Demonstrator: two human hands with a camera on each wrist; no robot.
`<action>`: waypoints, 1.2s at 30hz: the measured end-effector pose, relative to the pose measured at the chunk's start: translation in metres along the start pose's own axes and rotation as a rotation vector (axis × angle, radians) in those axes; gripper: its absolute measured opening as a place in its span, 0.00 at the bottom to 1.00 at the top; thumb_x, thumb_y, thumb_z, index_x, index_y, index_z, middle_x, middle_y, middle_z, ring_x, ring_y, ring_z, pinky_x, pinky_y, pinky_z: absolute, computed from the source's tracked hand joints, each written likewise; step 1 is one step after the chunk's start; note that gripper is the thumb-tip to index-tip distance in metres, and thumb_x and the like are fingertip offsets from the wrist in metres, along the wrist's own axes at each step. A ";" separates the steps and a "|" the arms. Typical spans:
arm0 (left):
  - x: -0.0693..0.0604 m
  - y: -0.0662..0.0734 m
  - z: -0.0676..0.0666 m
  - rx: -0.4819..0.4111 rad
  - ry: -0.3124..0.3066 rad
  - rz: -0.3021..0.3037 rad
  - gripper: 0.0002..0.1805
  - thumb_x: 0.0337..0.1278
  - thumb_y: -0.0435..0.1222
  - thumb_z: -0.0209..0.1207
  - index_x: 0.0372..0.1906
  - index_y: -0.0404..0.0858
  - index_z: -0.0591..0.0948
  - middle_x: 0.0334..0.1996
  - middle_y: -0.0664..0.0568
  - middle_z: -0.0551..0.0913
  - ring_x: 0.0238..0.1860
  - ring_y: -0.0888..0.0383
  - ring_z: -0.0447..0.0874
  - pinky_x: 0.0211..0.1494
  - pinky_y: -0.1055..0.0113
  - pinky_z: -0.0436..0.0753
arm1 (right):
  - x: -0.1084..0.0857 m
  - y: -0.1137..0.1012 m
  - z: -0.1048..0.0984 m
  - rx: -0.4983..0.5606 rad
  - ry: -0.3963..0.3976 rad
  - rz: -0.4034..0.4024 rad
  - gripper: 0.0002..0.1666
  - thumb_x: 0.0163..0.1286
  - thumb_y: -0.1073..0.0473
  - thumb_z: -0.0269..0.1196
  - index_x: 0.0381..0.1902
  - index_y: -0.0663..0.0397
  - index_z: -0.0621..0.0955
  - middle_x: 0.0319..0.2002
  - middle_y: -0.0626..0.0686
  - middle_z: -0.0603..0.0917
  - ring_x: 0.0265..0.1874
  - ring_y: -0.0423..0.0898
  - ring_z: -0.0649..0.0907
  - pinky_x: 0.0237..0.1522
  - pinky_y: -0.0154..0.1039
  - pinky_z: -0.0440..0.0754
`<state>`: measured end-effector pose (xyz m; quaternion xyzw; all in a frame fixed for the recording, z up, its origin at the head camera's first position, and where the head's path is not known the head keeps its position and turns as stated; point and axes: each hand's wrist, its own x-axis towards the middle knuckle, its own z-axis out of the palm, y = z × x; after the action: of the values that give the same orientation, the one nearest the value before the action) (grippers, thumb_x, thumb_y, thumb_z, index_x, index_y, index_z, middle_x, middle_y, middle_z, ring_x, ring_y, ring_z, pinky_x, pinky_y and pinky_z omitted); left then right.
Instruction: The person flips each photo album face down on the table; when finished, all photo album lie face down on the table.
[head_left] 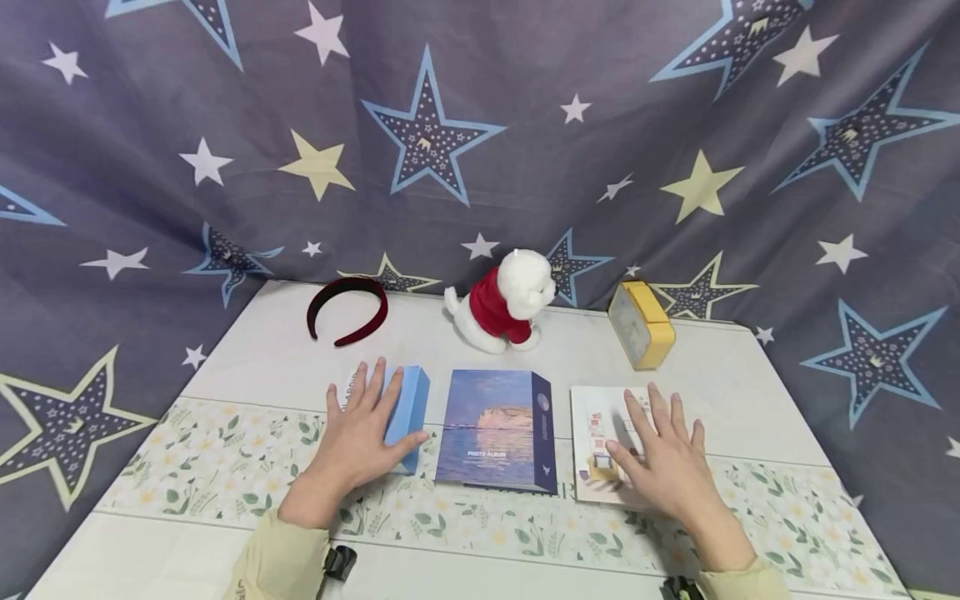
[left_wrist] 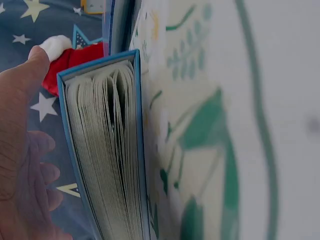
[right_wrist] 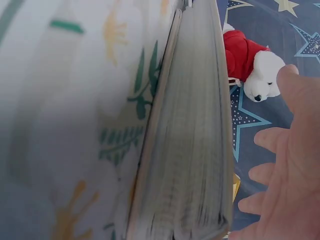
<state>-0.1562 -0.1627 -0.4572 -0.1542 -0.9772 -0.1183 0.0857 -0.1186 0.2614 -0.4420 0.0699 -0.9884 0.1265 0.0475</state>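
Observation:
My left hand (head_left: 356, 446), fingers straight and spread, is over a thick blue album (head_left: 411, 408). In the left wrist view the page edges of that album (left_wrist: 102, 155) face the camera, and the visible fingertips look apart from its cover. Over a white illustrated album (head_left: 587, 425) is my right hand (head_left: 671, 467), also with spread, straight fingers. Its page block (right_wrist: 190, 130) shows in the right wrist view, with the fingers beside the cover; contact is hard to tell. A dark blue photo album (head_left: 491, 421) with a seaside cliff cover lies between the hands.
Along the back of the table stand a dark red headband (head_left: 375, 321), a white plush dog (head_left: 525, 283) in a red top, and a yellow box-shaped object (head_left: 652, 333) with a grey face. A floral strip (head_left: 247, 458) crosses the white table. Behind hangs a star-patterned curtain (head_left: 525, 150).

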 end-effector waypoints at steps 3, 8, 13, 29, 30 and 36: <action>0.002 0.004 0.001 -0.008 0.003 0.015 0.55 0.54 0.72 0.48 0.78 0.43 0.52 0.78 0.43 0.43 0.77 0.41 0.35 0.67 0.28 0.41 | -0.002 0.002 0.000 -0.007 0.007 -0.004 0.47 0.70 0.31 0.50 0.78 0.48 0.54 0.77 0.64 0.45 0.72 0.71 0.43 0.62 0.77 0.38; 0.008 0.015 0.002 -0.035 -0.008 0.054 0.54 0.55 0.72 0.48 0.78 0.43 0.52 0.78 0.44 0.41 0.77 0.43 0.31 0.67 0.29 0.38 | -0.006 0.006 -0.002 0.003 0.017 -0.003 0.47 0.71 0.32 0.50 0.78 0.49 0.55 0.76 0.65 0.47 0.72 0.72 0.44 0.61 0.78 0.41; 0.015 0.029 0.005 -0.030 -0.013 0.094 0.54 0.55 0.72 0.47 0.78 0.44 0.50 0.78 0.46 0.39 0.77 0.44 0.30 0.67 0.29 0.39 | -0.012 0.012 -0.002 0.034 -0.008 0.015 0.46 0.72 0.33 0.50 0.77 0.51 0.56 0.76 0.65 0.47 0.72 0.73 0.46 0.60 0.78 0.46; 0.035 0.095 0.019 -0.032 -0.046 0.286 0.53 0.54 0.71 0.49 0.77 0.41 0.56 0.78 0.43 0.43 0.77 0.41 0.37 0.68 0.30 0.42 | -0.032 0.019 -0.003 0.129 -0.067 0.098 0.45 0.73 0.35 0.50 0.78 0.50 0.53 0.74 0.72 0.47 0.67 0.77 0.54 0.58 0.76 0.57; 0.036 0.101 0.020 -0.030 -0.059 0.295 0.54 0.54 0.72 0.48 0.77 0.41 0.56 0.78 0.43 0.43 0.77 0.42 0.37 0.68 0.30 0.42 | -0.033 0.020 -0.003 0.134 -0.073 0.107 0.45 0.73 0.35 0.50 0.78 0.50 0.53 0.73 0.73 0.47 0.67 0.78 0.56 0.57 0.76 0.58; 0.041 0.140 0.028 -0.020 -0.177 0.377 0.54 0.55 0.74 0.42 0.79 0.47 0.46 0.78 0.45 0.36 0.77 0.44 0.31 0.70 0.33 0.39 | -0.038 0.019 -0.005 0.157 -0.109 0.158 0.44 0.74 0.35 0.47 0.78 0.51 0.52 0.71 0.78 0.46 0.63 0.80 0.59 0.52 0.77 0.62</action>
<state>-0.1536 -0.0148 -0.4469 -0.3451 -0.9335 -0.0957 0.0186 -0.0836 0.2858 -0.4464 0.0019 -0.9790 0.2027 -0.0221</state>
